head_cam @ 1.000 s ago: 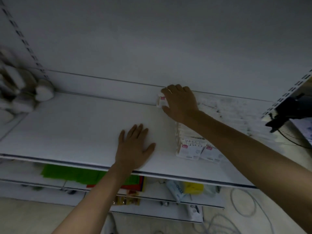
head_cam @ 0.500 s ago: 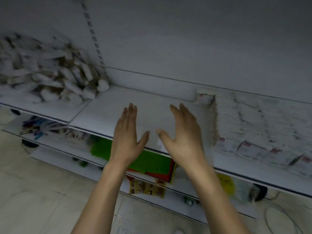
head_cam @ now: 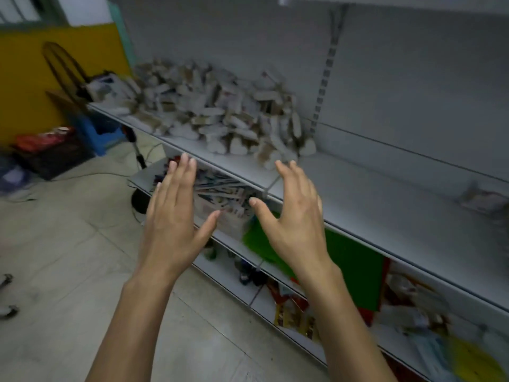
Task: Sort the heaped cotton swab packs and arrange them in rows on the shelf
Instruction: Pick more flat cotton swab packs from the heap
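I had swung away from the finished rows. My left hand (head_cam: 176, 224) and right hand (head_cam: 294, 224) hung released and empty before the white metal shelf (head_cam: 371, 194). The jumbled heap of white cotton swab packs (head_cam: 220, 111) lay at that shelf's left end, likely my next pick.

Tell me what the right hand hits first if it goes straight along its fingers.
Likely the near corner of the heap of cotton swab packs on the shelf; the right hand points at it. Depth is unclear.
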{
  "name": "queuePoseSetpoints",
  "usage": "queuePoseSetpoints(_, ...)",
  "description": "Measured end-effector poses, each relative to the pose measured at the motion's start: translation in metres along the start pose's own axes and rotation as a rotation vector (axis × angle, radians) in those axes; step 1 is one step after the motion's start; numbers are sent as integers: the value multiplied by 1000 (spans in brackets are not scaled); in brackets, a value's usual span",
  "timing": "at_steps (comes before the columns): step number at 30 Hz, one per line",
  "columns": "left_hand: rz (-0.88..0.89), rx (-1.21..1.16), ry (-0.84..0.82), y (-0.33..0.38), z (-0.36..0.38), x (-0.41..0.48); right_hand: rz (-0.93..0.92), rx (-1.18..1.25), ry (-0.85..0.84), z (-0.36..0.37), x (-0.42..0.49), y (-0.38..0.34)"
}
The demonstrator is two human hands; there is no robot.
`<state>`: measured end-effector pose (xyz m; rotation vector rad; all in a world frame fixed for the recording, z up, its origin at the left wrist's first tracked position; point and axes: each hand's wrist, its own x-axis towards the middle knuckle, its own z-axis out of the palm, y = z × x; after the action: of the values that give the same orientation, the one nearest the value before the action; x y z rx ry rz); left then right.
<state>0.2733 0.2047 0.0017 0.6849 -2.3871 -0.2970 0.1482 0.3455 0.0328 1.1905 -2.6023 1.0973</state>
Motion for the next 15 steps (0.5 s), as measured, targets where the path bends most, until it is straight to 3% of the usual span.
queuePoseSetpoints(7, -21, -3, -15, -68, -29, 6, -27, -37, -58, 50, 15, -49)
queuePoseSetpoints(15, 22, -29, -114, -114, 4, 52, 16, -47, -79, 97, 68, -50)
